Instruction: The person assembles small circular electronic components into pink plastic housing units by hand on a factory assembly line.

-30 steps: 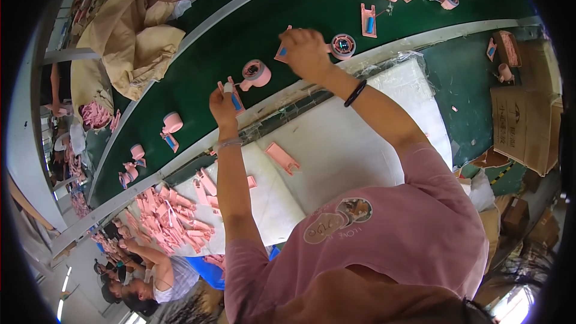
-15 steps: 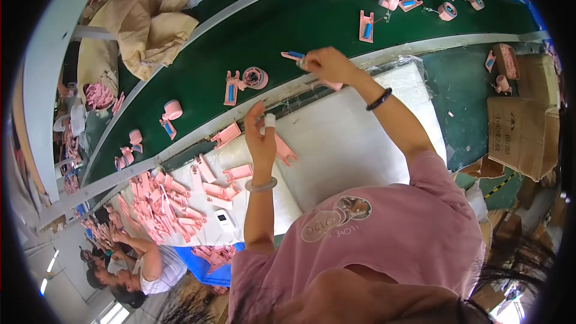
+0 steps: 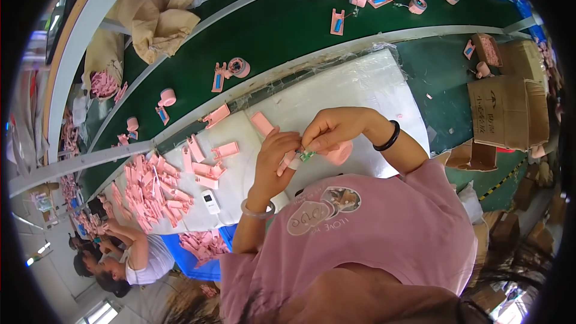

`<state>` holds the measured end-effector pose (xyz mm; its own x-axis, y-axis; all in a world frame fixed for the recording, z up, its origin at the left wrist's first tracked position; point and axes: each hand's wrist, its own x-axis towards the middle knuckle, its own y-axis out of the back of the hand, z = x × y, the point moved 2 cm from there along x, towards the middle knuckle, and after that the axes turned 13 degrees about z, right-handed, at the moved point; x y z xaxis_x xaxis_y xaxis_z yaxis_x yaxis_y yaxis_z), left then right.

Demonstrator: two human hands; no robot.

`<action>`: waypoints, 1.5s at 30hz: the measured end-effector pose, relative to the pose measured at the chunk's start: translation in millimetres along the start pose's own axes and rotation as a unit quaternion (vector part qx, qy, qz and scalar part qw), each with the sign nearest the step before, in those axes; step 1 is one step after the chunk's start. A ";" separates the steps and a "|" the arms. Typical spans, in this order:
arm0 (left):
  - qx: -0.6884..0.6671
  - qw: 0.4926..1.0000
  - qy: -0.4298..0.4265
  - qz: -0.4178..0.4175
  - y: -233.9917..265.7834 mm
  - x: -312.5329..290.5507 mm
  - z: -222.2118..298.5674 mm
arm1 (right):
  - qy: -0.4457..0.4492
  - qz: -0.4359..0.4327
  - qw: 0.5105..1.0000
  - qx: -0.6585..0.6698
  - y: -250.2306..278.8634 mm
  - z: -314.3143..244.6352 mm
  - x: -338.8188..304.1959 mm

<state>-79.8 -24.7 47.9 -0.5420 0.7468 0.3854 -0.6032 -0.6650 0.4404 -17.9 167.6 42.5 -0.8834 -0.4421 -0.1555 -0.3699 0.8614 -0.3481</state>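
Note:
Over the white padded work surface (image 3: 360, 93) my two hands meet close to my body. My left hand (image 3: 277, 159), a white cover on one fingertip, is closed around a slim pink plastic handle part (image 3: 287, 161). My right hand (image 3: 336, 127) pinches at a small green circuit board (image 3: 307, 156) at the end of that part; the exact grip is hidden by the fingers. Below the right palm hangs a round pink housing (image 3: 340, 152), seemingly joined to the board. One pink handle shell (image 3: 261, 122) lies just beyond my left hand.
A green conveyor belt (image 3: 270, 30) crosses ahead, carrying several pink assemblies with blue cells. On the left are a heap of pink shells (image 3: 153, 189), a small white device (image 3: 210, 202) and a blue bin (image 3: 191, 263). Cardboard boxes (image 3: 501, 111) stand right; co-workers (image 3: 129, 258) sit left.
My right hand has come back from the belt with a pink assembly. My left hand has drawn nearer my body, and both hands now meet at the part.

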 end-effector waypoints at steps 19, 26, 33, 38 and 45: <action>-0.421 0.779 0.423 0.190 -15.9 -30.4 31.7 | 0.416 0.432 0.648 -0.470 -57.6 9.3 -19.3; -0.405 0.803 0.406 0.161 -21.6 -35.0 33.9 | 0.470 0.419 0.682 -0.372 -64.2 11.7 -23.5; -0.346 0.861 0.338 0.160 -19.7 -33.5 40.3 | 0.475 0.415 0.673 -0.386 -71.6 16.7 -17.6; -0.312 0.877 0.324 0.168 -16.9 -32.1 50.6 | 0.493 0.394 0.668 -0.394 -71.5 15.8 -19.8; -0.285 0.901 0.298 0.135 -15.7 -28.2 60.3 | 0.481 0.403 0.664 -0.406 -73.3 14.3 -20.8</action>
<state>-19.7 -34.9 79.1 -0.8297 0.5338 -0.1634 -0.5120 -0.8443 -0.1581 31.7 110.1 58.1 -0.5190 0.2727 0.8101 0.6465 0.7452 0.1633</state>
